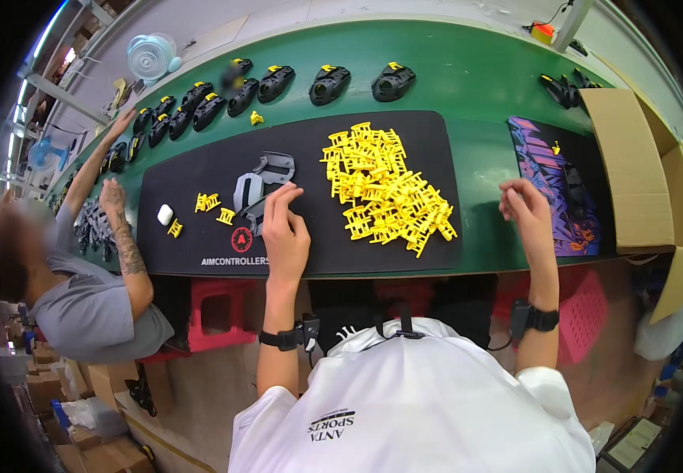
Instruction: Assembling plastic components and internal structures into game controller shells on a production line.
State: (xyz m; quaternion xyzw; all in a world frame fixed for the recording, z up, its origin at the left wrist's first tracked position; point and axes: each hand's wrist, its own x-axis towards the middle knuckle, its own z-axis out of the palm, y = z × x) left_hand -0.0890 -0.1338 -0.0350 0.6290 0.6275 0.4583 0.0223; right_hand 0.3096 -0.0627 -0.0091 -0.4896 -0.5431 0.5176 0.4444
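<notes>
When scanning rightward, find grey plastic shells (248,191) on the black mat (199,169), probably light, stiff, best taken by the edges, just beside a half-curled left hand (285,240), impossible to tell if gripping, then heaped yellow clips (381,185), then a loosely bent, seemingly empty right hand (531,213) above the green table (477,197).

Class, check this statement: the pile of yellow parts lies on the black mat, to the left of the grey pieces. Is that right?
Not quite: the head view shows the pile of yellow parts on the black mat, to the right of the grey pieces.
</notes>
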